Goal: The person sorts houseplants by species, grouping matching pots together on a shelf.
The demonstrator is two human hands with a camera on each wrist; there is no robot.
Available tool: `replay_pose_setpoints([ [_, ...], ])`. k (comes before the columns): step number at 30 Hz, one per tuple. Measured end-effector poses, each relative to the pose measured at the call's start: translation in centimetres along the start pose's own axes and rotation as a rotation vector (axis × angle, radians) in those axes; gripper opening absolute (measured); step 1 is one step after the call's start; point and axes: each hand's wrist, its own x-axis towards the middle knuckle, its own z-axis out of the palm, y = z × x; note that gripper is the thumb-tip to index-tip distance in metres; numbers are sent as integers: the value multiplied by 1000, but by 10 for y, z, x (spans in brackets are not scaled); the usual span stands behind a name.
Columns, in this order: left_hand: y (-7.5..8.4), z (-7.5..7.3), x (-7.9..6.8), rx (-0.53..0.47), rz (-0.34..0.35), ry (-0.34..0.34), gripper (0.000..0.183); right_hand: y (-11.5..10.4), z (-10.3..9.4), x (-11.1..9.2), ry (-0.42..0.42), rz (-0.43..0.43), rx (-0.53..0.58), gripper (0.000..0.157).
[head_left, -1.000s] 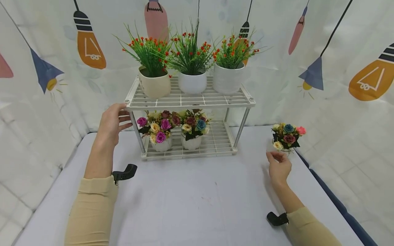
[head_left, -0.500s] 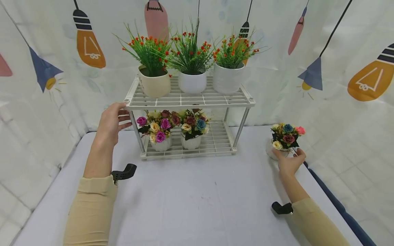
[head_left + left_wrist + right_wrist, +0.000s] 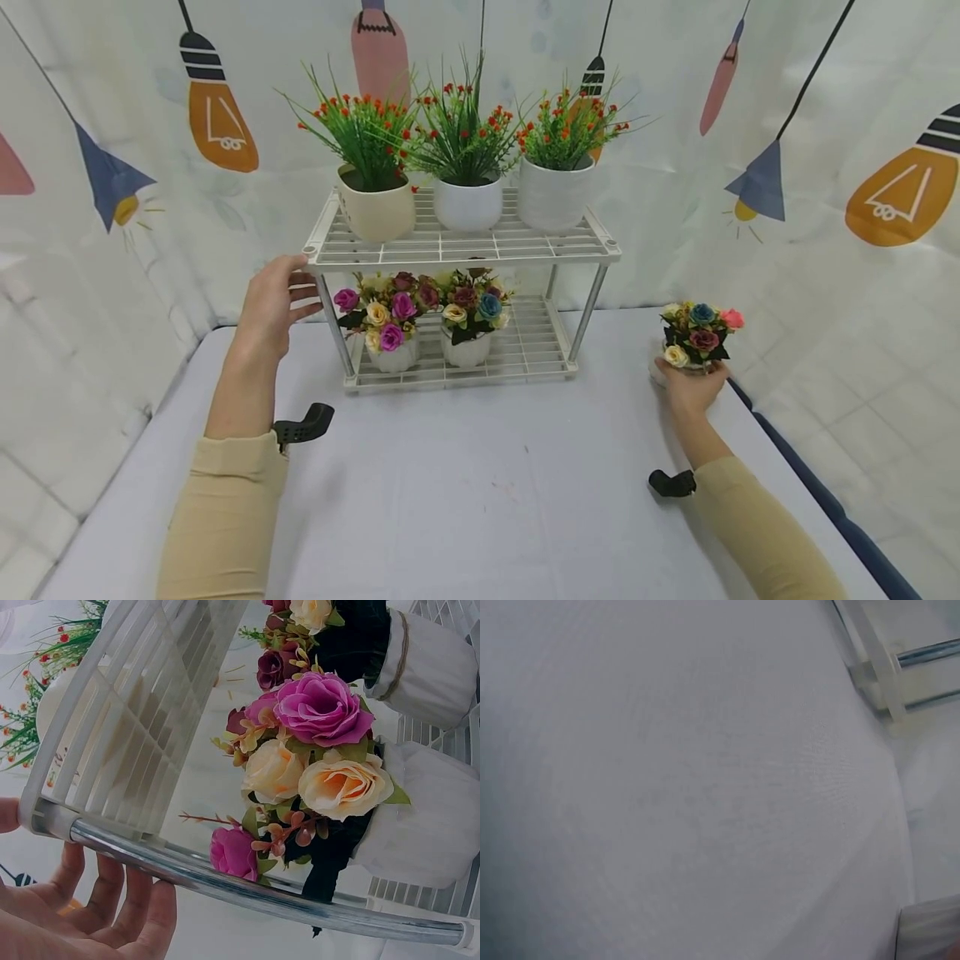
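At the right of the head view my right hand (image 3: 692, 392) grips the pot of a small artificial flower arrangement (image 3: 703, 339), with blue, pink, cream and dusky red blooms. Part of that pale pot (image 3: 928, 930) shows at the lower right corner of the right wrist view. My left hand (image 3: 267, 302) holds the upper left corner of a white two-tier shelf (image 3: 461, 252), its fingers curved at the metal post (image 3: 225, 883). Two rose pots, one with purple and cream roses (image 3: 395, 354) and one with a blue rose (image 3: 467, 348), stand on the lower tier.
On the upper tier stand a cream pot (image 3: 377, 208), a white pot (image 3: 468, 206) and a ribbed white pot (image 3: 556, 196), all with grassy red-flowered plants. A white cloth covers the table (image 3: 480, 483). A curtain printed with lamps (image 3: 667, 233) hangs behind.
My right hand has moved up to the flower arrangement's pot and closed round it; its fingers were apart from it a second ago. My left hand stays at the shelf corner.
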Motion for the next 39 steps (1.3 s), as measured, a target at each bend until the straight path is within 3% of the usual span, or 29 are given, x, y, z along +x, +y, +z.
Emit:
replay_pose_setpoints([
  [10, 0, 0, 0, 6, 7, -1, 40, 2, 1, 3, 26, -11, -14, 99],
  [20, -1, 0, 0, -1, 12, -1, 39, 4, -5, -1, 24, -53, -118, 97],
  [30, 0, 0, -1, 15, 21, -6, 42, -3, -10, -17, -15, -83, -103, 105],
  [39, 1, 1, -1, 18, 18, -3, 44, -8, -8, -43, -82, -163, -104, 105],
])
